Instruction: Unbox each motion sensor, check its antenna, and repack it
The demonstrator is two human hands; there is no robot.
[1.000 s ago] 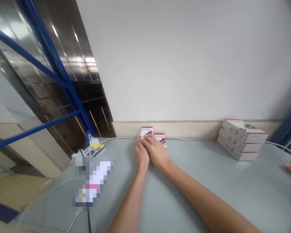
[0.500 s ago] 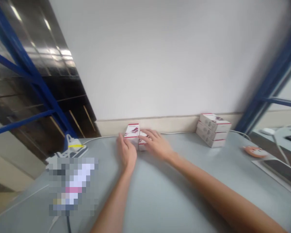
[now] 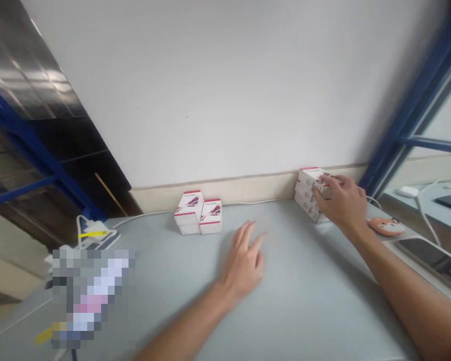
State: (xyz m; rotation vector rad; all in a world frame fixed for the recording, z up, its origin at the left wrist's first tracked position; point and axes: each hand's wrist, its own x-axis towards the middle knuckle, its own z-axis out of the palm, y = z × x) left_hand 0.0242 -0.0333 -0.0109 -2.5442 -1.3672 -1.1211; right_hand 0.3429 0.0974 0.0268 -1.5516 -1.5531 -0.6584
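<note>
At the back right, my right hand [image 3: 342, 203] is on the top small white box [image 3: 311, 176] of a stack, thumb at its near side and fingers over its top. More white boxes [image 3: 306, 201] lie beneath it, partly covered by my hand. My left hand [image 3: 244, 258] hovers over the middle of the table with its fingers apart and nothing in them. To its left, a short stack of white boxes with red edges [image 3: 188, 215] stands against a lower white box [image 3: 211, 218], both near the wall.
A power strip [image 3: 103, 239] with plugs and cables lies at the left, behind a pixelated patch. An orange computer mouse [image 3: 387, 226] and a dark phone-like device [image 3: 428, 255] lie at the right. A white wall [image 3: 225, 95] rises behind the grey table [image 3: 173, 291].
Both hands have left the boxes at the left. My right hand has moved right onto the right stack; my left hand has drawn back to the right. The view has shifted slightly right.
</note>
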